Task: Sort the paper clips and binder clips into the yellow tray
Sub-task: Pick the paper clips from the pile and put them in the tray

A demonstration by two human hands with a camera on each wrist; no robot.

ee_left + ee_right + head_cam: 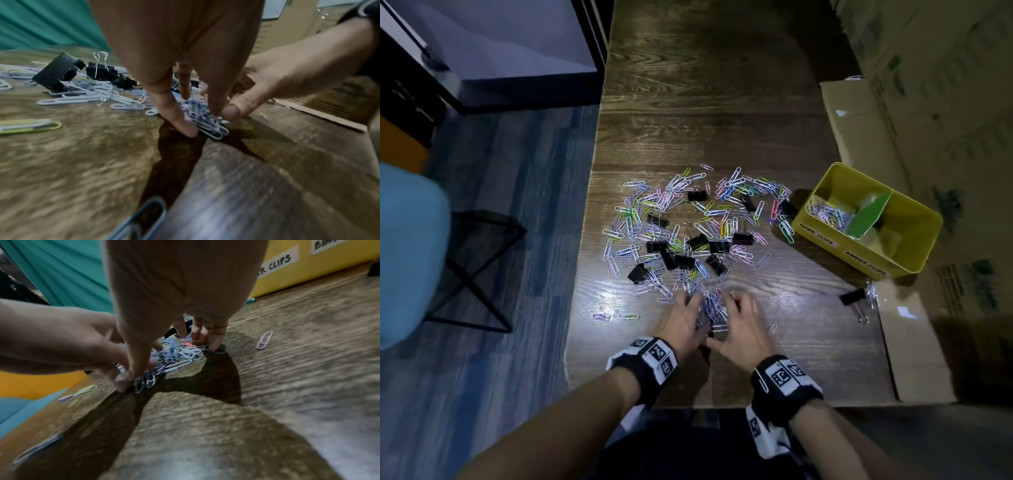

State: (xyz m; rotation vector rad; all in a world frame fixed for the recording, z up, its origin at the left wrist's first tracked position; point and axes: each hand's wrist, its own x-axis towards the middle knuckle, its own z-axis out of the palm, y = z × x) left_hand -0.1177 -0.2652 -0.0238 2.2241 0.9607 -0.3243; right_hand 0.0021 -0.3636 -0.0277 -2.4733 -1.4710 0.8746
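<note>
Scooping a loose bunch of paper clips [713, 310] together at the near edge of the bench [808, 329], I've got my left hand [681, 317] and right hand [743, 325] cupped either side of it, fingers curled in and closing on the pile. These clips are light, thin and slick; they snag on each other and spill from any gap, so I judge the best hold is low, fingertips under the heap's edges, both grips pressing inward. The rest of the scatter [688, 226] lies further out, black binder clips [671, 253] mixed through it; those are stiffer and chunkier, best taken by the body. There may be a binder clip caught in my bunch, but blur hides it. The yellow tray [825, 226] sits off to my right, some paper clips already in its left compartment.
</note>
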